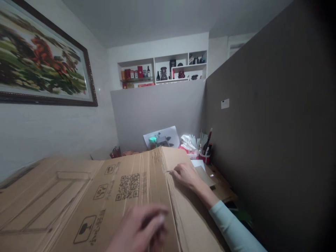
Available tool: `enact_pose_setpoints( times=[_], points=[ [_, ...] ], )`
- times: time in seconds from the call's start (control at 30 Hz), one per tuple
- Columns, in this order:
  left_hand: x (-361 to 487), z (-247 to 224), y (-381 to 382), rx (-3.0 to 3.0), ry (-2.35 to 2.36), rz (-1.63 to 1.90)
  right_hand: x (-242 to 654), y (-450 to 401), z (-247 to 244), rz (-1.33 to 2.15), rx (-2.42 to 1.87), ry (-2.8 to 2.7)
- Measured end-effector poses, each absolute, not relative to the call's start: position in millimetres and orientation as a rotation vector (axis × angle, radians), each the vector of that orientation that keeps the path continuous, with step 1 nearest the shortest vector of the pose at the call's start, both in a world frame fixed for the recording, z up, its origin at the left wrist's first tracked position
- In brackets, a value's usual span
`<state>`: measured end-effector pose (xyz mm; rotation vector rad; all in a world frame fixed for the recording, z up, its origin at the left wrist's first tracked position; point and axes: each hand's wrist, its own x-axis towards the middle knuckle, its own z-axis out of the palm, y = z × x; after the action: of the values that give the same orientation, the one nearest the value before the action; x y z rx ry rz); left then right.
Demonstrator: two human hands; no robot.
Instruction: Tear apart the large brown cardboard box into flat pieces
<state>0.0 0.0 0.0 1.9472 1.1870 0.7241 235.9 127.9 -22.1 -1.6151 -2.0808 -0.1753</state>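
Observation:
A large flattened cardboard box [105, 189], printed with a QR code and several symbols, spreads across the lower part of the view. My right hand [185, 175] rests on its right part, close to a long fold edge, with the fingers bent together; whether they pinch anything is too small to tell. Low in the middle, my left hand [143, 229] is over the cardboard, left of the same edge. It is blurred by motion, its fingers curled, and what lies between them cannot be made out.
Behind the cardboard, a desk [223, 187] holds white tissues [190, 143], a pen holder [204, 158] and a propped printed sheet [172, 134]. Grey partitions [157, 108] stand behind and at the right. A framed picture [52, 66] hangs at the left.

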Motion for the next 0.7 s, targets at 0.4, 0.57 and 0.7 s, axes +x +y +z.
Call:
enact_pose_setpoints(
  times=[0.4,0.57,0.7],
  points=[
    [57,22,259,2.581,1.327,1.207,226,127,-5,-0.148,-1.549,-2.051],
    [70,58,284,2.689,1.42,1.143,225,124,8,-0.131,-1.515,-2.097],
    [80,69,294,2.619,1.567,1.088,223,121,18,-0.152,-1.592,-2.178]
  ],
)
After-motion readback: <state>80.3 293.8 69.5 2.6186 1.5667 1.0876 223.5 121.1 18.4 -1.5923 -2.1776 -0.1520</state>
